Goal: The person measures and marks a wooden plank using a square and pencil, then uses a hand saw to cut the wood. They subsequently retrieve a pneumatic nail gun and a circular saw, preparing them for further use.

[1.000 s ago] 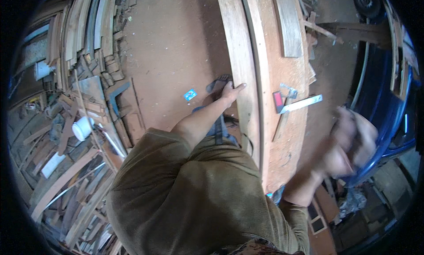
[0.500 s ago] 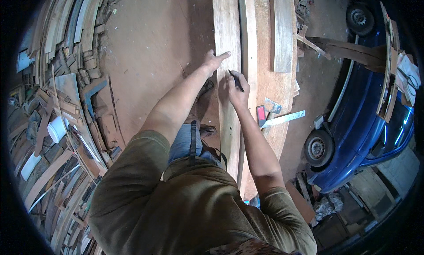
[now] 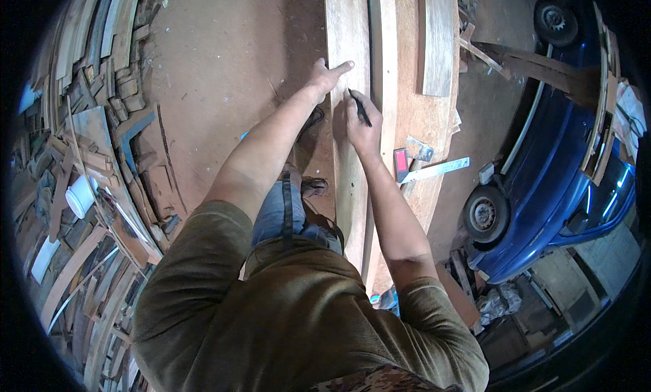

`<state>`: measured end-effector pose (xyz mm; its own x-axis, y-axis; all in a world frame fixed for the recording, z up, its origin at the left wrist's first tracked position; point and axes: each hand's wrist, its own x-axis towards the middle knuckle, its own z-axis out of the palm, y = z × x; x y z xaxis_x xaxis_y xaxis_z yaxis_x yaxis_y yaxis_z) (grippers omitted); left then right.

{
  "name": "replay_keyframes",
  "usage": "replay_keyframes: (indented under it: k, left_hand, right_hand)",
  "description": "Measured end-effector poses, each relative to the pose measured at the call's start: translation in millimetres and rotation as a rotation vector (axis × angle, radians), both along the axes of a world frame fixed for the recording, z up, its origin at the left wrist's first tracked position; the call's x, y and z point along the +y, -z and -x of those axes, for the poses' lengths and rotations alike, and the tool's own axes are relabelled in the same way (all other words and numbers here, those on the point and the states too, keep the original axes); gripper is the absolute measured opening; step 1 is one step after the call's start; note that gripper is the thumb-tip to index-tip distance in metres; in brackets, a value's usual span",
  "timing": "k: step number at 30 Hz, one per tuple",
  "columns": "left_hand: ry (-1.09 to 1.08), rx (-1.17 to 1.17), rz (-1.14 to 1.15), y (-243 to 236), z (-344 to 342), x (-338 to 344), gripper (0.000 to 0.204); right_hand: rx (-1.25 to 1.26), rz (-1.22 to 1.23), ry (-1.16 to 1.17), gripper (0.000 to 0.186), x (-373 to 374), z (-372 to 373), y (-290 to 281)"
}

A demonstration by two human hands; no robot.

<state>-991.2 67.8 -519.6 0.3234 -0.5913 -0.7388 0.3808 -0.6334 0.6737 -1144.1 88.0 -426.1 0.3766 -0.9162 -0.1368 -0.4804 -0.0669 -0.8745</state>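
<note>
Across the top of the long pale board, which is stretched out in front of the body, a black pen is pinched between the thumb and fingers of the right hand, its tip pointed at the wood. By the left hand the board's left edge is met with the thumb laid out over the face, though whether the other fingers are spread or pressed together cannot be told. Marking appears to be in hand, for which a steadied board and a controlled pen tip would be required next.
</note>
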Motion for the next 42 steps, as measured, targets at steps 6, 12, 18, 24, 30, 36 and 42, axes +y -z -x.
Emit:
replay_keyframes:
  k: [6,12,18,24,30,36,42]
  left_hand:
    - [0.011,-0.026,0.007,-4.4,2.2,-3.1,0.073]
    - [-0.01,-0.026,-0.011,9.9,6.8,1.0,0.076]
    - [-0.021,-0.06,-0.006,4.7,28.6,31.8,0.095]
    - [-0.01,0.15,0.058,-25.9,101.7,142.8,0.048]
    - [0.17,0.225,-0.02,-33.8,193.8,258.3,0.042]
    - [0.11,0.318,0.025,-42.2,243.8,308.0,0.047]
    - [0.08,0.259,0.049,-28.0,255.2,312.7,0.052]
  right_hand:
    - [0.044,-0.03,-0.017,0.025,-8.2,1.1,1.8]
    - [0.116,-0.008,0.003,0.024,18.2,9.5,-6.9]
    - [0.09,-0.053,0.057,0.022,85.2,56.6,-39.6]
    - [0.157,-0.232,0.196,0.02,210.7,169.1,-51.6]
    - [0.109,-0.075,0.265,0.024,275.1,213.4,-45.5]
    - [0.052,-0.109,0.275,0.024,306.7,243.7,-38.7]
    - [0.024,0.001,0.266,0.022,328.0,264.6,-32.6]
